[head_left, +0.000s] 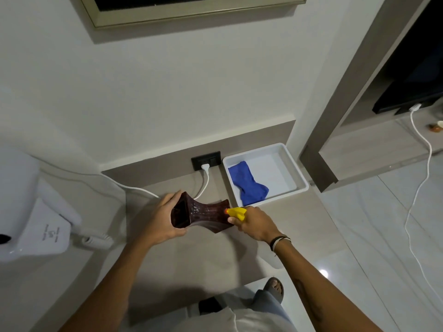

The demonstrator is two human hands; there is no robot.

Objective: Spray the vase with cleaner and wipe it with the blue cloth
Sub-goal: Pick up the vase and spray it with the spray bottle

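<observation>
A dark brown vase [203, 215] is tipped on its side above the beige counter, its square mouth facing me. My left hand [160, 219] grips it at the mouth end. My right hand [254, 224] holds a spray bottle with a yellow head [237, 213]; the nozzle almost touches the vase's far end. The bottle's body is hidden by my hand. A crumpled blue cloth [248, 185] lies in a white tray [297, 173] just behind my right hand.
A black wall socket [206, 160] with a white plug and cable sits behind the vase. A white appliance [33, 224] stands at the left. The counter [191, 257] ends at the right above a tiled floor, where another white cable [417, 188] trails.
</observation>
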